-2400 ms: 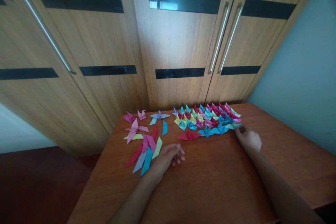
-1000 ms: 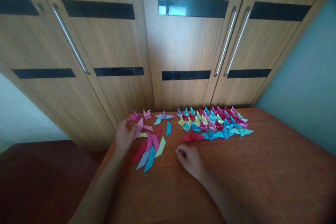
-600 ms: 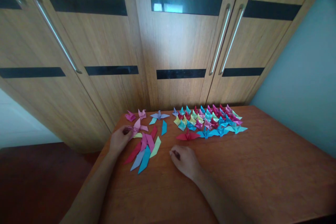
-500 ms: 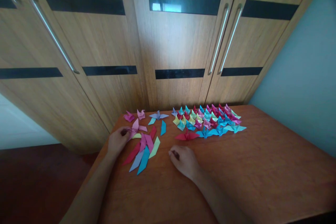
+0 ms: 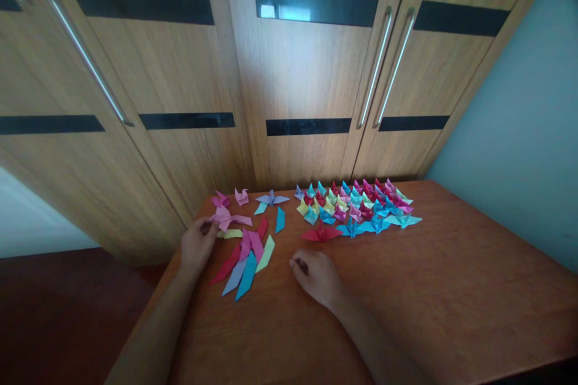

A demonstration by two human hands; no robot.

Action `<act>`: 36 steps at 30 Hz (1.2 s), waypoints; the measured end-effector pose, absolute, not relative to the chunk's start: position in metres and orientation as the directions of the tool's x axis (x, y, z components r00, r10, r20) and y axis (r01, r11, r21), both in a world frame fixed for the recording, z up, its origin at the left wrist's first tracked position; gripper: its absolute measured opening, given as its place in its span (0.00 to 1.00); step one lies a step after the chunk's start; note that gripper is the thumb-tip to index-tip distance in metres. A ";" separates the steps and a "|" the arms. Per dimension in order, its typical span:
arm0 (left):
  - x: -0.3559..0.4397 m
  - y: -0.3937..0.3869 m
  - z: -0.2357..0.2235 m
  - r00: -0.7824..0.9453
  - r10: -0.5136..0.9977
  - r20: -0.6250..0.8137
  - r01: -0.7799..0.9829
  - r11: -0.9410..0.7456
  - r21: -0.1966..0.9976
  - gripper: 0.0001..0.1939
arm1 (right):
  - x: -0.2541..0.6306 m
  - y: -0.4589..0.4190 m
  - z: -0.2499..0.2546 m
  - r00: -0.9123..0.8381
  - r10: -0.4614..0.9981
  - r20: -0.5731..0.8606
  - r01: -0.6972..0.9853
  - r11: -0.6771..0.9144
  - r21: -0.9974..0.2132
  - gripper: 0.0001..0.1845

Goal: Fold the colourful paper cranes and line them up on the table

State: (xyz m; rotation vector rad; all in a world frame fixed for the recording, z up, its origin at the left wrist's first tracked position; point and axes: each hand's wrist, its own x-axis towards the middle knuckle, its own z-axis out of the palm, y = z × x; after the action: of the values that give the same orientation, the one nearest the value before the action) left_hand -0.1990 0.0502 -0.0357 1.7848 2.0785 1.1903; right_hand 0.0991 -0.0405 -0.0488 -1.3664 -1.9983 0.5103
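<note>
Pink origami crane [image 5: 227, 218], left end clamped in the grip of our left hand [image 5: 197, 248]; light pressure should spare those folds. Our right hand [image 5: 318, 277] rests, fingers curled together.

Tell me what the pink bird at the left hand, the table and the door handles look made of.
Pink bird: matte paper, by its thin flat faces and folded edges.
Table: reddish-brown wood or wood-look laminate, with faint streaks and a soft sheen; which, I can't tell.
Door handles: probably metal, smooth and silvery, given their bright highlights.
</note>
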 end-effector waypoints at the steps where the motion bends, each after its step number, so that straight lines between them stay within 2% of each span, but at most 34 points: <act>1: -0.193 0.046 -0.031 -0.266 0.866 0.424 0.775 -0.070 0.628 0.14 | 0.099 -0.041 -0.049 -0.234 0.926 0.297 0.653 0.376 -0.657 0.09; 5: -0.147 0.020 -0.004 -0.122 0.764 0.634 0.808 -0.294 0.510 0.09 | 0.101 -0.045 -0.045 -0.196 0.935 0.295 0.483 0.354 -0.801 0.12; 8: -0.102 -0.006 0.007 0.056 0.756 0.652 0.764 -0.453 0.460 0.06 | 0.104 -0.047 -0.041 -0.168 0.955 0.244 0.193 0.274 -0.942 0.15; 11: -0.068 -0.029 0.004 0.221 0.764 0.606 0.727 -0.544 0.420 0.07 | 0.107 -0.047 -0.037 -0.158 0.966 0.206 -0.059 0.199 -0.978 0.18; 14: -0.054 -0.041 -0.003 0.301 0.769 0.564 0.715 -0.574 0.400 0.11 | 0.109 -0.044 -0.035 -0.161 0.971 0.178 -0.131 0.158 -0.979 0.14; 19: -0.057 -0.042 -0.011 0.372 0.758 0.536 0.698 -0.609 0.377 0.12 | 0.110 -0.038 -0.039 -0.101 0.989 0.107 -0.088 0.099 -0.991 0.08; 22: -0.060 -0.040 -0.015 0.408 0.757 0.510 0.634 -0.637 0.438 0.15 | 0.113 -0.035 -0.042 -0.067 0.992 0.111 -0.069 0.106 -0.992 0.08; 25: -0.062 -0.038 -0.019 0.397 0.794 0.460 0.533 -0.607 0.589 0.21 | 0.117 -0.034 -0.043 -0.031 0.994 0.107 -0.055 0.105 -0.993 0.08; 27: -0.063 -0.036 -0.021 0.339 0.850 0.404 0.472 -0.525 0.708 0.21 | 0.119 -0.034 -0.043 -0.023 0.995 0.094 -0.049 0.092 -0.995 0.09; 31: -0.062 -0.031 -0.019 0.286 0.931 0.226 0.327 -0.317 0.890 0.14 | 0.118 -0.035 -0.042 -0.068 0.994 0.088 -0.061 0.084 -0.995 0.10; 36: -0.060 -0.029 -0.016 0.343 0.939 0.017 0.169 -0.079 0.982 0.14 | 0.117 -0.038 -0.037 -0.155 0.986 0.062 -0.113 0.045 -0.993 0.12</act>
State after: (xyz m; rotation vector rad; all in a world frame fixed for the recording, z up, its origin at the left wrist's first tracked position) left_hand -0.0602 -0.0292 -0.0160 1.5208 1.0479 0.8892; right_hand 0.1170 -0.0377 -0.0374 -1.0090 -1.2667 1.3336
